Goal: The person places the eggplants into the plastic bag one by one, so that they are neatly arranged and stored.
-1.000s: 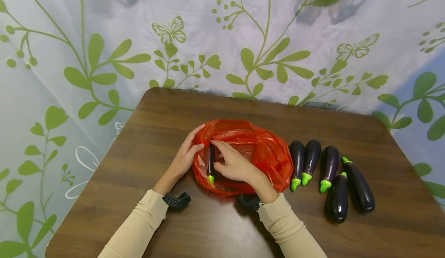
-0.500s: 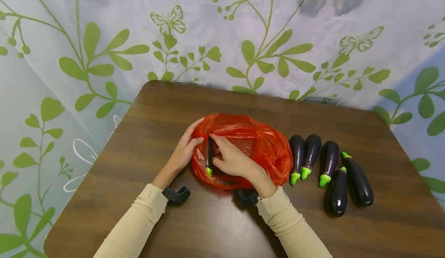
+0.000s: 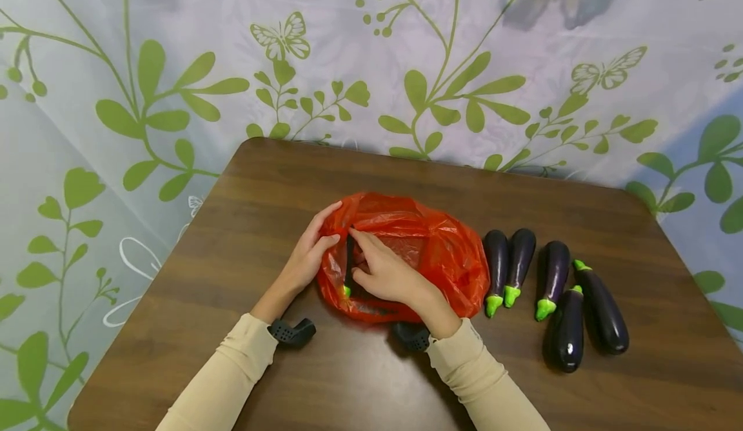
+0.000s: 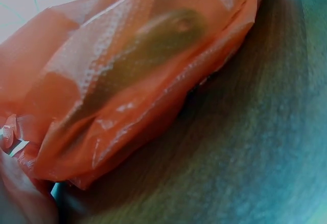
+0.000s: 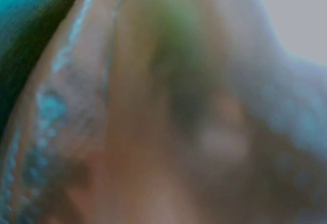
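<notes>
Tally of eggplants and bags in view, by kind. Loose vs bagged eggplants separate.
Red plastic bag: 1
Loose eggplants on the table: 5
Bagged eggplant, visible at the opening: 1
Total: 7 in view; anything hidden deeper in the bag can't be counted.

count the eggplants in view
6: one eggplant inside the red bag; five on the table, left to right: first, second, third, fourth, fifth. More may be hidden in the bag.
</notes>
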Demonstrator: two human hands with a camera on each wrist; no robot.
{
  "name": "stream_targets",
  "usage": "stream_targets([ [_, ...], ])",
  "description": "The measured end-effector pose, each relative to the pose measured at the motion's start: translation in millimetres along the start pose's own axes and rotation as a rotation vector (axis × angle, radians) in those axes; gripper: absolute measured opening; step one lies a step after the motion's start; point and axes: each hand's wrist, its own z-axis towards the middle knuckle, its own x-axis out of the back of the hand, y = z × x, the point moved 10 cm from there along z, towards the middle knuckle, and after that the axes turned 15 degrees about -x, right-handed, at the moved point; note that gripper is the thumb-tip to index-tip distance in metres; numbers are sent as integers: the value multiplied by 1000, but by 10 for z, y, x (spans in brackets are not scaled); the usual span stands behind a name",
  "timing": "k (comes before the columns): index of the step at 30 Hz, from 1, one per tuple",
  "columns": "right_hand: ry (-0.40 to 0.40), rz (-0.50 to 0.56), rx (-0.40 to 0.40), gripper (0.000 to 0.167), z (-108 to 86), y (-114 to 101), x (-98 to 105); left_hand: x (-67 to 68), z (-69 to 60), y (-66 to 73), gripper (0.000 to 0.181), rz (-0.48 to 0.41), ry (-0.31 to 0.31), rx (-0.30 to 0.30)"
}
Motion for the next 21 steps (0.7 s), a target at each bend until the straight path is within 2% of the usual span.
stream_targets([
  [8, 13, -63, -5, 79, -47, -46, 29, -7, 3, -3, 58, -19, 6, 15],
  [13, 52, -129, 10, 81, -78, -52, 31, -19, 12, -5, 58, -32, 6, 9],
  [21, 104, -153, 6, 78, -123, -46, 102, -12, 18, -28, 61, -79, 16, 18],
])
